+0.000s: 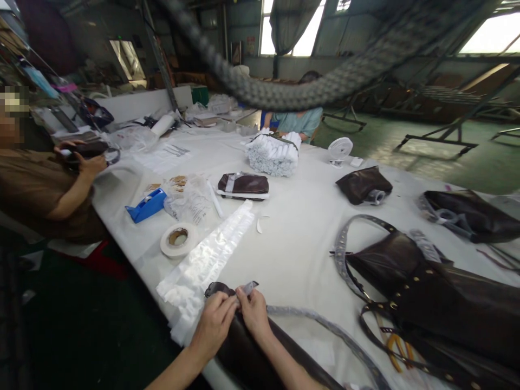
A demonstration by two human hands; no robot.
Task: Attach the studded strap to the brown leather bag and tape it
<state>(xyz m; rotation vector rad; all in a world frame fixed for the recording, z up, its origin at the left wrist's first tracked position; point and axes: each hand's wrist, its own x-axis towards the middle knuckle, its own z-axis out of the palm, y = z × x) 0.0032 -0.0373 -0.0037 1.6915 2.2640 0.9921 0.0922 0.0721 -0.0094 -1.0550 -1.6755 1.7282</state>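
Note:
At the near edge of the table lies a dark brown leather bag [235, 346], partly covered by my forearms. My left hand [217, 319] is closed at its top end, fingertips pinched against a strip of grey plastic wrapping [248, 287]. Right beside it, my right hand [254, 312] pinches the same strip between thumb and fingers; its loose end sticks up past the fingertips. What lies under the fingertips is hidden. A strap wrapped in grey plastic [337, 327] curves off to the right of the bag. White plastic sleeves [211, 249] lie just beyond my left hand.
A tape roll [179, 240], a blue tape dispenser [147, 206] and a clear plastic bag [193, 200] lie left. Larger leather bags [439, 298] and orange-handled pliers [393, 346] are right. A bundled white stack [273, 153] and small fan [340, 149] stand farther back. Two other people sit around the table.

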